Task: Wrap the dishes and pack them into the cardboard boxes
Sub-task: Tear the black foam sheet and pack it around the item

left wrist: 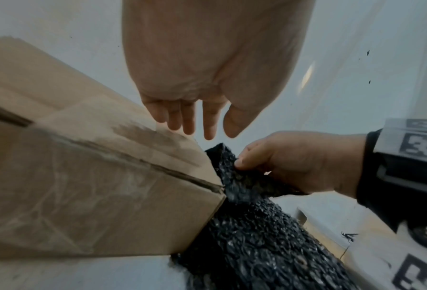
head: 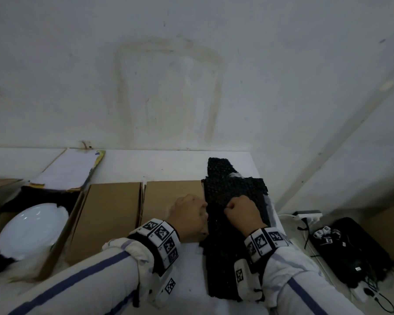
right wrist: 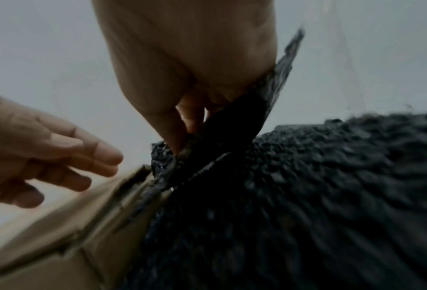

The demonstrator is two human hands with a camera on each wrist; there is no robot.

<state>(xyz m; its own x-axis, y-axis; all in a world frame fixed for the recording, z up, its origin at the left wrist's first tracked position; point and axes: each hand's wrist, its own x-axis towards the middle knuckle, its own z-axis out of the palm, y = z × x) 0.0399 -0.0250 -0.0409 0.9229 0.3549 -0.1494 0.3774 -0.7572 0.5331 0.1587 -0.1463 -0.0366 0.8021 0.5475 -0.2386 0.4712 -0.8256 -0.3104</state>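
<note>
A stack of black bubble wrap sheets (head: 230,192) lies on the white table, right of two shut cardboard boxes (head: 173,201). My right hand (head: 242,212) pinches the left edge of the top black sheet (right wrist: 222,125) between thumb and fingers and lifts it. My left hand (head: 190,212) hovers beside it, over the right box's edge, fingers straight and holding nothing (left wrist: 197,119). A white plate (head: 32,228) sits in an open box (head: 62,235) at the far left, on black wrap.
A second shut box (head: 109,214) stands between the open box and the right one. A white flap of the open box (head: 68,169) leans toward the wall. On the floor at the right lie a black bag (head: 350,248), cables and a power strip (head: 307,215).
</note>
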